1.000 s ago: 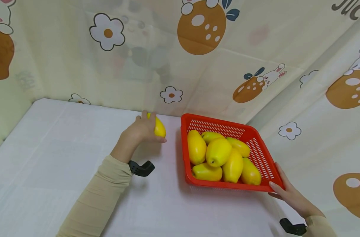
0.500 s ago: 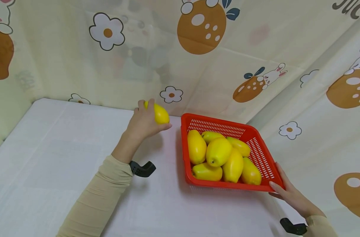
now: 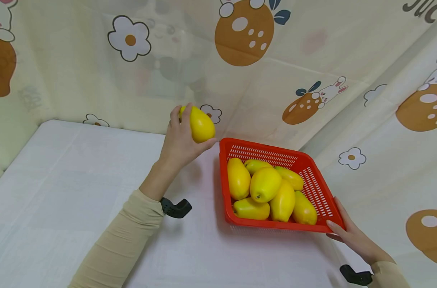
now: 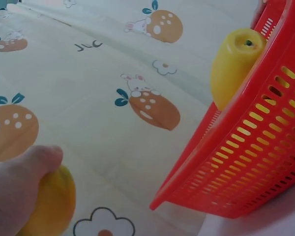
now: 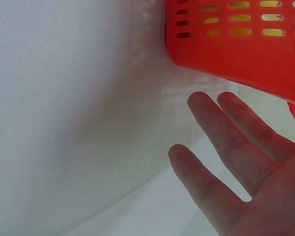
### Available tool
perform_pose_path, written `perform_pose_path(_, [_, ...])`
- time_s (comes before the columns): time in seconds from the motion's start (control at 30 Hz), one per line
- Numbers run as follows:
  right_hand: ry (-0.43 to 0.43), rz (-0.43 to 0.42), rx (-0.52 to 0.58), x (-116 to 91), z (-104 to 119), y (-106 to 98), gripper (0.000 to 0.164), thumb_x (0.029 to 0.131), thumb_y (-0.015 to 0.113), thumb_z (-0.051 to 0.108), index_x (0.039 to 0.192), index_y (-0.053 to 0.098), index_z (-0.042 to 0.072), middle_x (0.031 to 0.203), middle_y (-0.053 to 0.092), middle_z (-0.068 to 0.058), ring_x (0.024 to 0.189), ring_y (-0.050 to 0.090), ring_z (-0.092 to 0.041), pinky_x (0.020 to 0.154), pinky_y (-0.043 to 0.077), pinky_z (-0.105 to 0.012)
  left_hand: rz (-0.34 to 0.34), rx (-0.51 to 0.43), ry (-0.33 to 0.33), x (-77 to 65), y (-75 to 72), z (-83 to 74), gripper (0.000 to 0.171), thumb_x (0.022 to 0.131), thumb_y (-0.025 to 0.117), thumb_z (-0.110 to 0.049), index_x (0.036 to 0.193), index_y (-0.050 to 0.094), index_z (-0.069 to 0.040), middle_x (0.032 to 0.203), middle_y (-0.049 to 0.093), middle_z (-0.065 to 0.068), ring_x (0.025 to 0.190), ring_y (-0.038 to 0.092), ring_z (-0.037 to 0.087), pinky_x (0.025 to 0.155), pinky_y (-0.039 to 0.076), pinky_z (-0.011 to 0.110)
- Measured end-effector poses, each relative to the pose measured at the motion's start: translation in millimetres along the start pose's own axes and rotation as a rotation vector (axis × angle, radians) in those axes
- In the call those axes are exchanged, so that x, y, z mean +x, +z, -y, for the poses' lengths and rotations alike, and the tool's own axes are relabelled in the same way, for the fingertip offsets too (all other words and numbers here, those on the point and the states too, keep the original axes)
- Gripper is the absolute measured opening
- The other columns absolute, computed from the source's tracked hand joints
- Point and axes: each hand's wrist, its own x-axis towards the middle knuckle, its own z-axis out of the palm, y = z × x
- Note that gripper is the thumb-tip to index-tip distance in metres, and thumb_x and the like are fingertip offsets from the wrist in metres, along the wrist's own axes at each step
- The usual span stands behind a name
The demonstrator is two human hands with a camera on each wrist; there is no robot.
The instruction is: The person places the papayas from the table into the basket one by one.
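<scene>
In the head view my left hand [image 3: 180,140] holds a yellow mango [image 3: 202,126], raised above the table's back edge, left of the red basket [image 3: 223,192]. The thumb lies under the mango and fingers wrap its far side. In the left wrist view the thumb presses on the mango [image 4: 51,204], partly hidden by the hand. Several yellow mangoes [image 3: 266,185] lie piled in the slotted basket. My right hand [image 3: 356,238] grips the basket's front right corner, thumb on the rim. In the right wrist view three straight fingers [image 5: 231,142] spread apart below the basket wall [image 5: 236,54].
A white-covered table [image 3: 78,192] carries the basket, whose long side runs slantwise near the back edge. Behind and to the right hangs a cream curtain [image 3: 168,80] with printed flowers and rabbits. A black wrist device [image 3: 176,208] sticks out from the left wrist.
My left hand has lifted the mango from near the table's back edge, moving up and slightly right. The right hand and the basket have stayed in place.
</scene>
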Motion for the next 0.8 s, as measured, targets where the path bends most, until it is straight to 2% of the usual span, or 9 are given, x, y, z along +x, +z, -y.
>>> perform_pose_path(0.37, [0.003, 0.001, 0.0, 0, -1, 0, 0.082, 0.093, 0.044, 0.035, 0.135, -0.026, 0.039, 0.147, -0.011, -0.024, 0.12, 0.03, -0.047, 0.082, 0.05, -0.047, -0.005, -0.091, 0.083, -2.5, 5.3, -6.7, 0.098, 0.065, 0.068, -0.057, 0.142, 0.015, -0.026, 0.145, 0.016, 0.005, 0.114, 0.044, 0.028, 0.087, 0.049, 0.038])
perform_pose_path(0.53, [-0.006, 0.002, -0.008, 0, -1, 0, 0.081, 0.094, 0.043, 0.034, 0.135, -0.026, 0.04, 0.147, -0.01, -0.024, 0.119, 0.032, -0.044, 0.082, 0.051, -0.045, 0.023, -0.118, 0.173, -5.0, 12.2, -10.9, 0.099, 0.065, 0.068, -0.057, 0.142, 0.015, -0.024, 0.145, 0.015, 0.004, 0.116, 0.045, 0.024, 0.087, 0.049, 0.034])
perform_pose_path(0.63, [-0.006, 0.002, -0.008, 1, -2, 0, 0.081, 0.094, 0.043, 0.034, 0.134, -0.026, 0.042, 0.147, -0.01, -0.024, 0.119, 0.032, -0.043, 0.082, 0.051, -0.045, 0.049, -0.101, 0.228, -7.5, 17.4, -15.3, 0.099, 0.066, 0.069, -0.055, 0.142, 0.016, -0.021, 0.146, 0.015, 0.004, 0.119, 0.041, 0.023, 0.09, 0.047, 0.033])
perform_pose_path(0.8, [0.0, -0.002, -0.002, 2, -3, 0, 0.08, 0.093, 0.044, 0.035, 0.133, -0.025, 0.045, 0.147, -0.009, -0.023, 0.119, 0.033, -0.043, 0.082, 0.05, -0.046, 0.114, -0.056, 0.321, -14.6, 26.5, -23.8, 0.098, 0.067, 0.066, -0.058, 0.142, 0.017, -0.019, 0.147, 0.015, 0.007, 0.124, 0.038, 0.027, 0.094, 0.045, 0.037])
